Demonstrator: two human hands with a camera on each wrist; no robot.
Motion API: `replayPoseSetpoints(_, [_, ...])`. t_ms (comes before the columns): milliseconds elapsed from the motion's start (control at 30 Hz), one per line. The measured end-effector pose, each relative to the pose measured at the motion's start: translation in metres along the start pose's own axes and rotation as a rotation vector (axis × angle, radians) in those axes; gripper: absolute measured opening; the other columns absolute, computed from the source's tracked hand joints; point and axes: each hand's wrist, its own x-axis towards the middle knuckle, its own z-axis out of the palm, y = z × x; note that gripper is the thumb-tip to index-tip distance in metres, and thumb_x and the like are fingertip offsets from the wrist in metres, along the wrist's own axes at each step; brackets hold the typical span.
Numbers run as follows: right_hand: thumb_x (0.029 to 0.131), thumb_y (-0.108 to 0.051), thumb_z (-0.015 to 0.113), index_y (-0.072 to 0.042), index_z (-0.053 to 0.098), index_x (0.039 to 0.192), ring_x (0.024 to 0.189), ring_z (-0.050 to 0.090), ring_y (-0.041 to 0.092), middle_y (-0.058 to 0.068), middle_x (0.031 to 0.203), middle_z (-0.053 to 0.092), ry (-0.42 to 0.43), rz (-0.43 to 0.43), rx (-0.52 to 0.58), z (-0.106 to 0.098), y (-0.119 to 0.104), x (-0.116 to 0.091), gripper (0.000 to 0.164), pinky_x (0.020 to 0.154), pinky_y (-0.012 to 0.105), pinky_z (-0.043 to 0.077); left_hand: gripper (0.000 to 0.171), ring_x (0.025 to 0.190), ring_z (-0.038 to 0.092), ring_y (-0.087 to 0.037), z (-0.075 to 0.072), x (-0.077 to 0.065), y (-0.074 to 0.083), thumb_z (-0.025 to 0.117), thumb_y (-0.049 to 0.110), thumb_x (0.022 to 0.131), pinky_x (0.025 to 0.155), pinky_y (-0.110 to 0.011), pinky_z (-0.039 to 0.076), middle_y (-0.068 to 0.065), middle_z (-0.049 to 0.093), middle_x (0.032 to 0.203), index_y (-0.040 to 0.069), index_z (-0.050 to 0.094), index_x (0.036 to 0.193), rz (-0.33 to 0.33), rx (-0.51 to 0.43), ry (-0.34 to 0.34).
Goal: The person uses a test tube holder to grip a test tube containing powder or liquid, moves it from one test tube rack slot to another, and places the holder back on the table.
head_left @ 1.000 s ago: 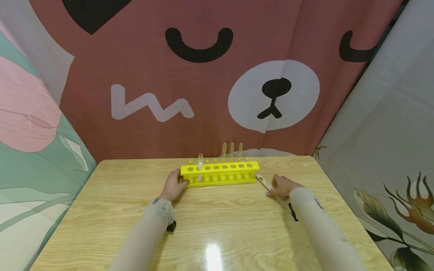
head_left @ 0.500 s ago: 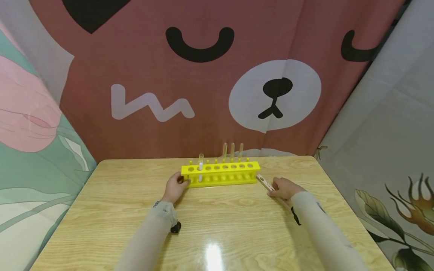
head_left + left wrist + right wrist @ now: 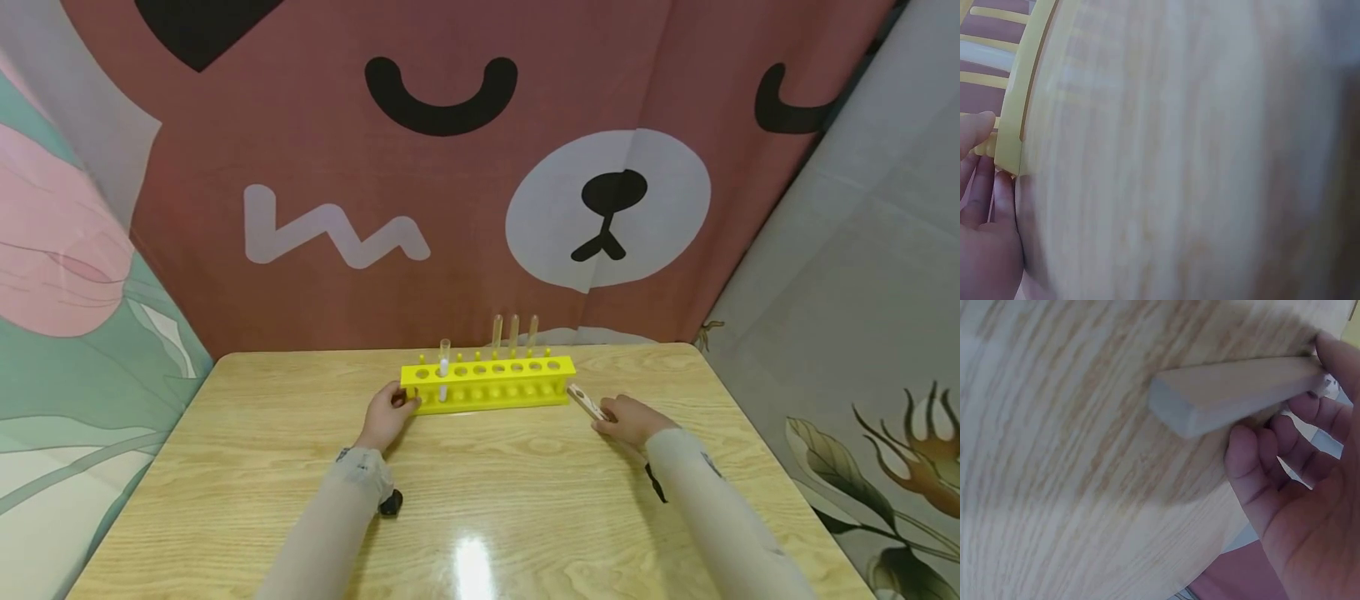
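Observation:
A yellow test tube rack [image 3: 487, 380] stands near the table's far edge. My left hand [image 3: 386, 418] holds its left end, thumb at the front; in the left wrist view the thumb and fingers lie about the rack's end [image 3: 1013, 112]. One upright test tube [image 3: 444, 367] with something white inside sits in the second hole from the left. Three clear test tubes [image 3: 513, 333] hang upside down on the back pegs. Beside the rack's right end, my right hand [image 3: 633, 419] pinches a wooden test tube clamp [image 3: 587, 402]. The clamp's square handle [image 3: 1222, 390] lies low over the table in the right wrist view.
The wood-grain table [image 3: 495, 483] reaches back to a printed curtain [image 3: 337, 308] just behind the rack. More curtains hang at the left [image 3: 67, 375] and right [image 3: 840, 333].
My left forearm and right hand have shifted slightly to the right. Less of the clamp's handle shows behind the right hand. The rack and tubes look unmoved.

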Motion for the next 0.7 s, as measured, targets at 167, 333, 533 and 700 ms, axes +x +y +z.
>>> replayPoseSetpoints(167, [0.103, -0.028, 0.060, -0.013, 0.047, 0.081, 0.067, 0.040, 0.019, 0.005, 0.076, 0.044, 0.018, 0.006, -0.024, 0.0028, 0.0011, 0.0010, 0.030, 0.062, 0.033, 0.034, 0.029, 0.120, 0.057, -0.035, 0.0002, -0.0011, 0.0000, 0.070, 0.010, 0.096, 0.104, -0.050, 0.047, -0.021, 0.062, 0.128, -0.002, 0.063, 0.122, 0.004, 0.006, 0.013])
replayPoseSetpoints(333, [0.104, -0.030, 0.059, -0.014, 0.047, 0.081, 0.067, 0.041, 0.020, 0.005, 0.077, 0.045, 0.025, 0.019, -0.044, 0.0045, 0.0021, 0.0023, 0.030, 0.062, 0.033, 0.035, 0.026, 0.119, 0.057, -0.034, 0.0010, -0.0005, -0.0017, 0.070, 0.010, 0.096, 0.104, -0.049, 0.047, -0.020, 0.062, 0.127, -0.001, 0.064, 0.119, 0.007, 0.009, 0.018])
replayPoseSetpoints(533, [0.104, -0.027, 0.058, -0.013, 0.048, 0.081, 0.067, 0.041, 0.020, 0.005, 0.078, 0.045, 0.035, 0.024, -0.058, 0.0053, 0.0005, 0.0026, 0.028, 0.063, 0.034, 0.035, 0.024, 0.118, 0.057, -0.034, 0.0010, -0.0002, -0.0028, 0.070, 0.010, 0.096, 0.103, -0.050, 0.047, -0.020, 0.062, 0.126, -0.001, 0.065, 0.116, 0.007, 0.014, 0.016])
replayPoseSetpoints(700, [0.103, -0.028, 0.059, -0.014, 0.048, 0.080, 0.066, 0.042, 0.019, 0.004, 0.074, 0.046, 0.048, 0.026, -0.077, 0.0059, -0.0004, 0.0029, 0.029, 0.062, 0.033, 0.036, 0.023, 0.118, 0.058, -0.034, 0.0005, 0.0006, -0.0035, 0.069, 0.010, 0.096, 0.103, -0.049, 0.047, -0.020, 0.062, 0.125, -0.001, 0.065, 0.116, 0.003, 0.018, 0.015])
